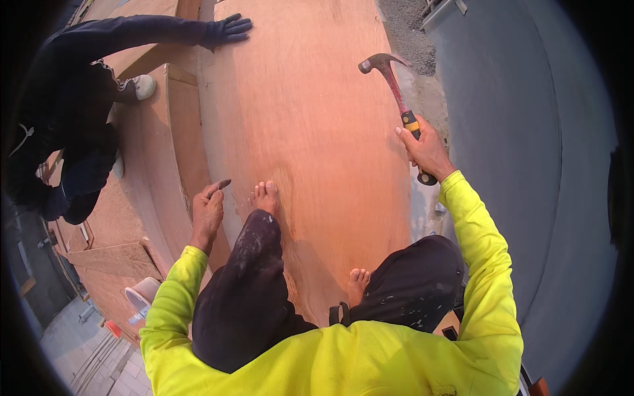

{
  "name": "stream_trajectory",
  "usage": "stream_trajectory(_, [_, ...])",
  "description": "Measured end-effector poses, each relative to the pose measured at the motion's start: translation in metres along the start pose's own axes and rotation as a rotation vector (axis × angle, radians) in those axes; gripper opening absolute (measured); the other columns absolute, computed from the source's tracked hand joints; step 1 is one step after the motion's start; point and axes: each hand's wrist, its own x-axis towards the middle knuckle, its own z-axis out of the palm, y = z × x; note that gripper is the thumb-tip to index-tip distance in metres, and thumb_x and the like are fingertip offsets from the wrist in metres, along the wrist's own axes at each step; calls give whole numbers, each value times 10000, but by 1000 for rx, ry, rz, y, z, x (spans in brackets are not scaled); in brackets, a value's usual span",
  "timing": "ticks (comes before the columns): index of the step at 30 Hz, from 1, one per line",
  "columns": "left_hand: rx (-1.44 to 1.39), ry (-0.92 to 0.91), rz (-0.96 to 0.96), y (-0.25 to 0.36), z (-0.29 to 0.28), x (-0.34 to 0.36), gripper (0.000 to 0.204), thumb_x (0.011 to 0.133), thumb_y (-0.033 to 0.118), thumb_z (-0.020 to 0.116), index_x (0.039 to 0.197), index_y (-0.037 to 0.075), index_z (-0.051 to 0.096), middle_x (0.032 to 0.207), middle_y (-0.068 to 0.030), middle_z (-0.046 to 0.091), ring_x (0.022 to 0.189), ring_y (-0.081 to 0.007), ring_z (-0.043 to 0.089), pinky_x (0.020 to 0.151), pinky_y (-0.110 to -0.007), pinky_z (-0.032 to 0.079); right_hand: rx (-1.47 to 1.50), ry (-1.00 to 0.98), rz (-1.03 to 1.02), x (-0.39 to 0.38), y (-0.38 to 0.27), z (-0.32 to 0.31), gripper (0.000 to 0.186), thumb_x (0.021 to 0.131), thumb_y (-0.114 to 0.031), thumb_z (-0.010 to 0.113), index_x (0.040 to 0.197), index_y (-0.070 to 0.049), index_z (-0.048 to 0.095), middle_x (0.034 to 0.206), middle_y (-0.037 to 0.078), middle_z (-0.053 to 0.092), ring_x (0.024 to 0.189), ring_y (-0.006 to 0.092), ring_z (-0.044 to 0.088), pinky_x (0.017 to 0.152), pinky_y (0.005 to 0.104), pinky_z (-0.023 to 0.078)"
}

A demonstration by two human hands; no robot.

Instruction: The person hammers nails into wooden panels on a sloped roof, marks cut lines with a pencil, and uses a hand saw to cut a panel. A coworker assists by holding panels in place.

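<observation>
Broadly, a plywood sheet [323,132] fills the middle. Over its right edge in view stands a claw hammer [396,91], its dark grip clasped in the right hand [429,146]. A co-worker's gloved hand [224,32] rests at the sheet's far left edge. Nearer, the left hand [207,212] is curled around a dark tip [224,184], finger or object, I cannot tell.

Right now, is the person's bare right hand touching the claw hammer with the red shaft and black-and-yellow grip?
Touching. The head view shows the bare right hand wrapped around the black-and-yellow grip of the red-shafted claw hammer.
</observation>
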Motion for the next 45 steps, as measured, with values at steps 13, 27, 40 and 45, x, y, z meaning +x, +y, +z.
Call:
stream_trajectory(13, [-1232,35,-232,-55,76,84,152,967,172,515,951,46,597,799,10,486,517,-59,356,394,-200,267,272,-568,78,-18,-84,210,222,958,-199,668,995,-66,495,622,-14,516,469,89,515,424,260,442])
stream_trajectory(27, [-1135,80,-124,-61,51,109,237,966,222,662,1122,43,667,805,19,566,542,-37,383,436,-196,267,372,-452,248,-28,-76,241,215,962,-192,665,969,-75,484,626,-5,528,459,92,516,405,266,453])
stream_trajectory(40, [272,371,220,-73,43,122,110,828,154,720,919,99,693,906,-80,702,837,-299,680,724,-407,527,229,-437,305,-21,-67,240,222,956,-202,661,945,-74,479,647,-3,525,468,98,519,405,271,443])
stream_trajectory(45, [419,411,371,-89,21,119,164,831,161,724,989,117,732,932,-76,689,875,-330,661,747,-394,522,170,-443,302,-21,-66,240,216,960,-207,649,952,-78,476,611,-2,518,453,107,508,410,274,439])
